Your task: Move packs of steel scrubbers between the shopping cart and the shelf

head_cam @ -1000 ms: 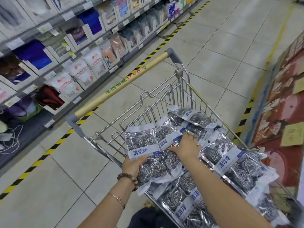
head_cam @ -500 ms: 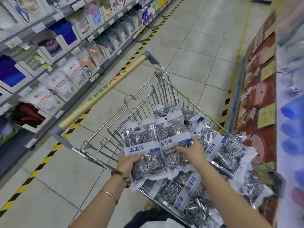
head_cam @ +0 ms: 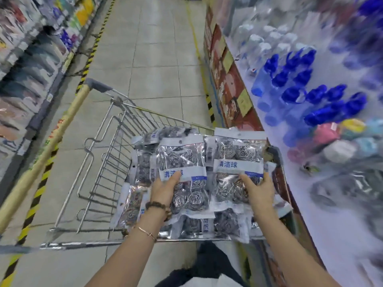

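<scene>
Two clear packs of steel scrubbers with white and blue labels are held side by side above the shopping cart point(head_cam: 116, 154). My left hand point(head_cam: 164, 188) grips the left pack point(head_cam: 182, 156), thumb across its label. My right hand point(head_cam: 259, 188) grips the right pack point(head_cam: 238, 154) at its lower right part. Several more scrubber packs point(head_cam: 209, 224) lie piled in the right end of the wire cart below. The shelf point(head_cam: 323, 204) at the right is white and blurred.
Blue-capped bottles point(head_cam: 306, 83) and coloured items stand on the right shelf. A shelf unit point(head_cam: 27, 65) of packaged goods runs along the left. The cart's wooden handle point(head_cam: 51, 146) points toward the left shelves. Tiled aisle floor point(head_cam: 153, 59) with yellow-black tape stretches ahead.
Both hands have lifted the two packs up from the pile. My view has swung to the right, bringing the right shelf with the blue bottles into view.
</scene>
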`<state>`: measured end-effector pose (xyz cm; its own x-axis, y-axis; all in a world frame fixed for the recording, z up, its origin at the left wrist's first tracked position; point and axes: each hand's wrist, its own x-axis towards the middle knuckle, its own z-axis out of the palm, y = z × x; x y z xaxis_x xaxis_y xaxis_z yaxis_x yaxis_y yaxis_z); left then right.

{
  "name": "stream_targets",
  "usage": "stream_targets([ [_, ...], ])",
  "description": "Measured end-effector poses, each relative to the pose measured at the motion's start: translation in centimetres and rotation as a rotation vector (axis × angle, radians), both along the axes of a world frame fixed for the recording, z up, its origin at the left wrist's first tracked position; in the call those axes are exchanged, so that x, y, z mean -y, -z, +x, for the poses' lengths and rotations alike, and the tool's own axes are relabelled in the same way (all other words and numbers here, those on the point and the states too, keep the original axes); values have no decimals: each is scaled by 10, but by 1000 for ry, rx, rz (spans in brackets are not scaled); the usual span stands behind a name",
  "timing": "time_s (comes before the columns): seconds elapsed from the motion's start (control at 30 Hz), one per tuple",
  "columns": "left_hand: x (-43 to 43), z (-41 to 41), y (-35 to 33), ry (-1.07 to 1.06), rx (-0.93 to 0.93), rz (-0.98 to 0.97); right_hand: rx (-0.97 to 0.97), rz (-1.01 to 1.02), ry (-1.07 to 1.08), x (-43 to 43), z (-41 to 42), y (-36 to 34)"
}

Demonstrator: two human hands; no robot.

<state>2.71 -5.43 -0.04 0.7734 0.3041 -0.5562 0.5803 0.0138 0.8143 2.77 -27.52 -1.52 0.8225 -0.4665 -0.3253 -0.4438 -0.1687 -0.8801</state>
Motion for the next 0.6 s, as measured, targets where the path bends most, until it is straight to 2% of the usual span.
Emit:
stream_targets([
  [0.13, 34, -9, 17, 221, 52, -15, 67, -9, 267, 33, -59, -4],
  [0.3, 81, -29, 27, 463, 82, 1, 61, -77, 538, 68, -135, 3],
  [0.43, 130, -46, 27, 683, 64, 32, 3, -106, 706, 98, -193, 2],
  [0.6, 196, -76, 26, 902, 137, 96, -5, -54, 908, 136, -264, 7],
])
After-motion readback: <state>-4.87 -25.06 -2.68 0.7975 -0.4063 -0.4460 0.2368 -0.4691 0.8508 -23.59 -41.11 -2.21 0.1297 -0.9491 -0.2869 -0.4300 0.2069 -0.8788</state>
